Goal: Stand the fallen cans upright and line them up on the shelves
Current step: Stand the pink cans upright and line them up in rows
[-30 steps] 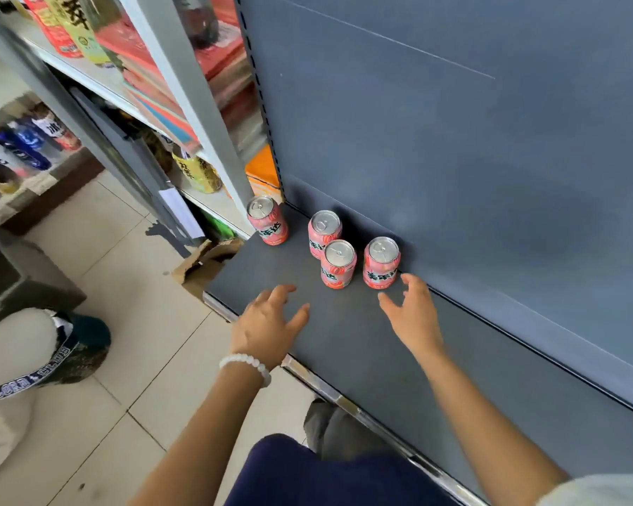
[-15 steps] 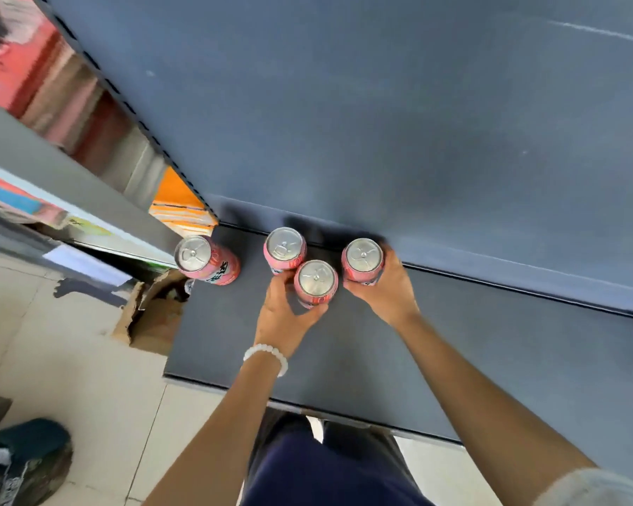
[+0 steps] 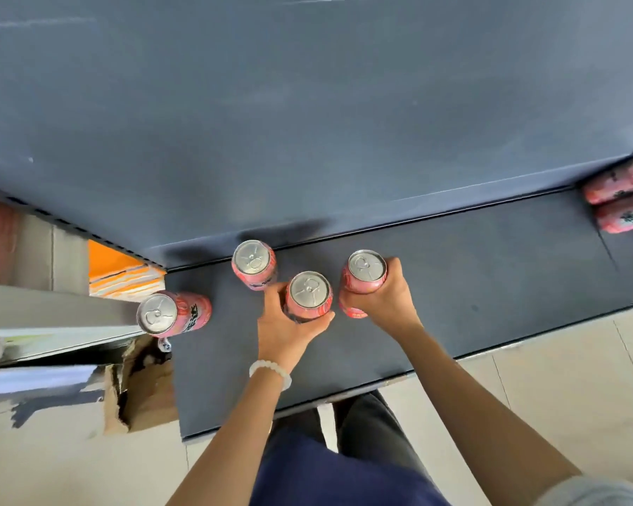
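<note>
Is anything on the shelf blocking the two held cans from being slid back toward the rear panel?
Nothing visible does. Bare shelf lies behind the can in the right hand; behind the left hand's can, the back can stands off to the left.

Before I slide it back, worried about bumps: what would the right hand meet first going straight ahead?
Probably the blue-grey back panel; the right hand, gripping a pink aluminium can, seems to have bare shelf ahead.

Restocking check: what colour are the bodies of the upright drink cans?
Pink with darker red print, silver tops; clearest on the leftmost pink metal can, head view.
</note>
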